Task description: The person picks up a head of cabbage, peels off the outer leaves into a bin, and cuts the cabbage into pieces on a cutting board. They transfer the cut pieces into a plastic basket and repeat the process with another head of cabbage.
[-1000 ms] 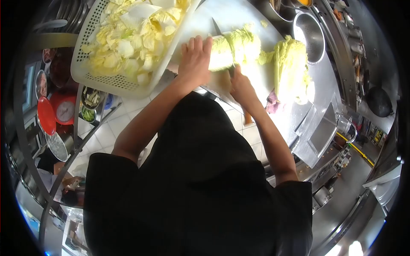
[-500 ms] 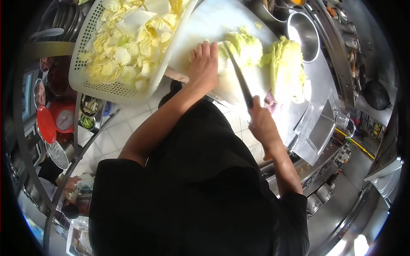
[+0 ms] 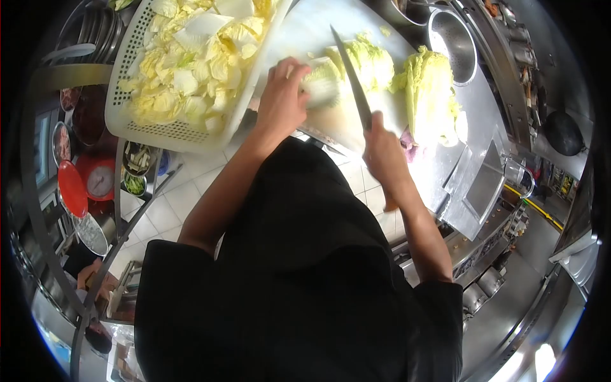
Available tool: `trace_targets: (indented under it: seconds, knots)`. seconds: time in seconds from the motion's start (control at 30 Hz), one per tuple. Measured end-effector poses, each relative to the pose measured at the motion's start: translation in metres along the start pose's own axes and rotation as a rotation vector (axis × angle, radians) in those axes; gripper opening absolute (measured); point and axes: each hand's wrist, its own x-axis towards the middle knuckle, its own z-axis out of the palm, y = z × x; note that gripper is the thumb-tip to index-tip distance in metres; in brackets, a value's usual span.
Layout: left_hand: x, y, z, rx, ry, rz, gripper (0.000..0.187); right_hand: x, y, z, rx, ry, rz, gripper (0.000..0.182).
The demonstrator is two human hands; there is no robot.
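Note:
My right hand [image 3: 384, 153] is closed round the handle of a kitchen knife [image 3: 352, 79], its blade pointing away from me over the white cutting board [image 3: 305, 28]. A cut section of Chinese cabbage [image 3: 323, 84], blurred by motion, lies left of the blade. My left hand [image 3: 283, 95] has curled fingers and thumb at that section's left end; its palm side is hidden. Right of the blade sits another piece of Chinese cabbage [image 3: 371, 63]. Farther right, a larger Chinese cabbage [image 3: 431, 95] rests at the board's right side, with something purple beside its lower end.
A white perforated basket [image 3: 114, 95] of cut cabbage leaves stands left of the board. Behind the cabbage on the right is a metal colander [image 3: 455, 57]. A red bowl [image 3: 72, 189] and other containers fill a rack at left. Another person [image 3: 95, 277] is at lower left.
My left hand has shifted left towards the basket, and the cut cabbage section has moved left with it, apart from the other piece. The knife has lifted away from the cut and tilted slightly.

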Motion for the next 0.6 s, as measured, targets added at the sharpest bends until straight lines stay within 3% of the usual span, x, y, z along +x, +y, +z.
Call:
trace_targets:
  seconds: [0.17, 0.27, 0.33, 0.57, 0.6]
  knots:
    - [0.003, -0.002, 0.000, 0.015, -0.111, -0.014, 0.047, -0.034, 0.004, 0.017, -0.049, -0.006, -0.041, 0.027]
    - [0.005, -0.006, 0.000, 0.019, -0.088, 0.042, 0.047, 0.006, 0.004, 0.041, 0.063, -0.068, -0.007, 0.032]
    - [0.001, -0.007, 0.002, 0.021, -0.081, 0.054, 0.046, 0.050, 0.006, 0.065, 0.058, -0.065, -0.092, 0.035]
    - [-0.007, -0.029, 0.001, -0.140, -0.004, 0.010, 0.040, 0.061, 0.014, 0.051, 0.109, -0.023, -0.201, 0.025]
    - [-0.009, -0.029, -0.002, -0.138, 0.006, 0.001, 0.040, 0.048, 0.003, 0.040, 0.074, 0.016, -0.121, 0.026]
